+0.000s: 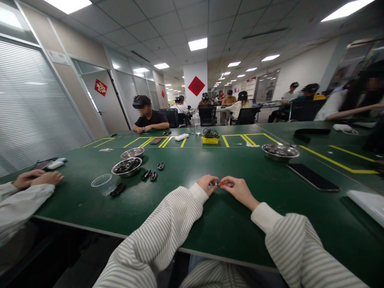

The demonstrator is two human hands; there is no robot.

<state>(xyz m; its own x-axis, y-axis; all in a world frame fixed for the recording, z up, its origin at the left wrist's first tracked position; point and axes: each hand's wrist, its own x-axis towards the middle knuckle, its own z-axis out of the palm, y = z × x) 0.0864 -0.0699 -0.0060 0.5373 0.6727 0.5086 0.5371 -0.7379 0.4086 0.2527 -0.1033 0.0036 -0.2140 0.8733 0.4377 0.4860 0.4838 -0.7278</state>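
Two striped sleeves (172, 218) stretch over the green desk (186, 160), and out at the cuffs it's all happening: left hand (207, 185) and right hand (239, 191) meet, fingertip facing fingertip! Pinched between them sits one small part (217, 184), the left fingers gripping its near-hidden dark end, the right fingers nipping the side where a flash of orange shows. Too tiny to read any further, folks, and I can't tell whether the hands touch the desk.

Over to the left, three black pieces (153, 175) lie loose, just beside a steel bowl (127, 175) heaped with dark parts; a second bowl (133, 151) stands right behind it. Out right, a third bowl (280, 158), with a black phone (313, 177) lying in front. Far side: yellow box (210, 141) piled with black cable, clear bottle (197, 125) behind, and a co-worker (153, 118) seated across, forearms on the desk.
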